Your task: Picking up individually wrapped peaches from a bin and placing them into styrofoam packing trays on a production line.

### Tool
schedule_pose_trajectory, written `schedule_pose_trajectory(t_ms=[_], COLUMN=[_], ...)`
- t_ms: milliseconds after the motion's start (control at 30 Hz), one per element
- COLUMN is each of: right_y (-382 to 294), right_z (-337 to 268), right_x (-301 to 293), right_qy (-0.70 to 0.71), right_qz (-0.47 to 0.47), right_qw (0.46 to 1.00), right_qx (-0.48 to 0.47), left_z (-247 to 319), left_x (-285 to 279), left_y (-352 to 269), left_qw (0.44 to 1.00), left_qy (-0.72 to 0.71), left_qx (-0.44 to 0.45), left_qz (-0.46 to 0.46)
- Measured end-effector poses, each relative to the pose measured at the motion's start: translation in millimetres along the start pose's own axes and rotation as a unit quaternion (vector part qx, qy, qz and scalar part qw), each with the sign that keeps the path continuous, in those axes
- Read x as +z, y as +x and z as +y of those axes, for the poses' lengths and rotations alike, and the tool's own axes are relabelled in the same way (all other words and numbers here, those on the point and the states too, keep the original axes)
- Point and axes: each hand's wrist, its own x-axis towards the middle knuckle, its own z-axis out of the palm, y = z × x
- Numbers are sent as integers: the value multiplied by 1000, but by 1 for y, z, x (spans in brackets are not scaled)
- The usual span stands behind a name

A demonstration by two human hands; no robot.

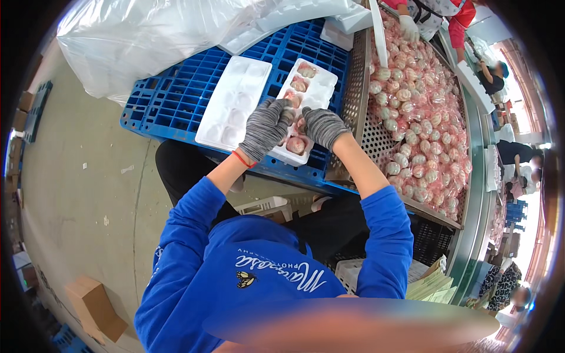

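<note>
A white foam tray (324, 90) lies on a blue plastic pallet (176, 103) in front of me. Several plastic-wrapped eggs (295, 144) with red print sit in its wells, mostly along the left row and at the near end. My left hand (268, 128), in a grey knit glove, reaches over the tray's left side with its fingertips around a wrapped egg (288, 116). Over the right side is my right hand (324, 127), gloved alike, its curled fingers touching another egg (301, 125); its grip is partly hidden. Left of this tray lies a second foam tray (238, 97) with bare wells.
To the right, a perforated metal bin (375, 141) holds a heap of wrapped eggs (423, 150). A co-worker's gloved hand (408, 28) reaches into its far end. Clear plastic sheeting (145, 39) covers the pallet's far left. A cardboard box (95, 304) stands on the floor.
</note>
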Motion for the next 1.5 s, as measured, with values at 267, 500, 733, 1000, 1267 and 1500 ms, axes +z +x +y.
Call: schedule_pose_trajectory(t_ms=[267, 500, 733, 1000, 1267, 1500], right_y=[2, 13, 5, -58, -37, -89], right_z=[3, 7, 30, 238, 294, 310], right_x=[-2, 22, 37, 35, 73, 123], right_qy=[-35, -11, 47, 195, 14, 125], right_qz=[-17, 19, 61, 386, -7, -33], right_qw=[998, 997, 994, 876, 914, 936], right_qx=[-56, -72, -78, 212, 405, 328], left_z=[-64, -56, -59, -66, -70, -56], left_x=[30, 38, 47, 42, 31, 57], left_y=[-19, -12, -17, -18, -24, -9], left_qw=[997, 1000, 1000, 997, 996, 996], left_qy=[73, -8, -15, -31, -6, -54], left_qx=[37, 24, -6, -50, -78, -50], left_qz=[-4, -15, -6, -43, -51, -57])
